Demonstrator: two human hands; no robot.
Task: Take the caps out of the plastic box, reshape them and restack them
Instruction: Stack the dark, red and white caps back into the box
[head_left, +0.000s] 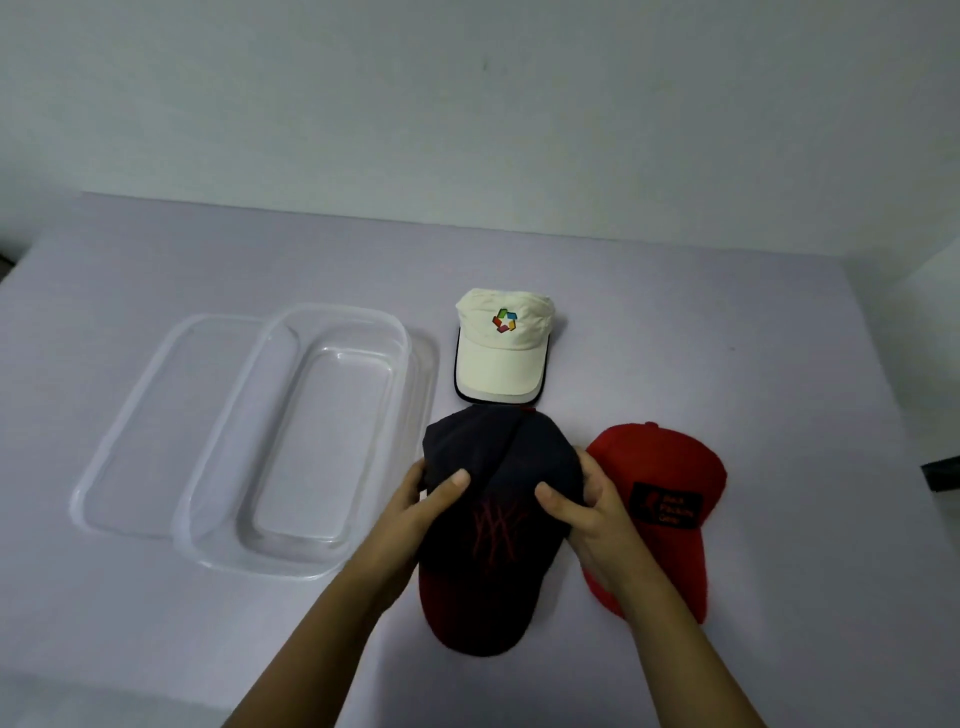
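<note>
Both hands hold the navy cap (501, 457) by its crown. The left hand (431, 501) has its thumb laid on top and its fingers curled round the left side. The right hand (584, 506) mirrors it, thumb on top and fingers wrapped round the right side. The cap lies on the table (779, 338) between the two forearms, its brim pointing back toward the person. Its crown is dark navy and rumpled, with a crease running from the far edge down toward the thumbs. Just below the thumbs sits a thin red stitched logo. The brim shows red along its left part and dark in the middle.

Just right of the right hand lies the red cap (670, 462), brim also toward the person. The right wrist and forearm cover its left part. A black patch on its front carries red lettering too blurred to read.

Straight beyond the grip sits the white cap (501, 364), with a many-coloured logo on its front. Its dark-edged brim reaches almost to the navy crown.

Left of the left hand stands the clear box (402, 338), near the left forearm. It overlaps a clear lid (156, 410) that reaches further left.

Behind the table rises a pale wall (467, 104).
</note>
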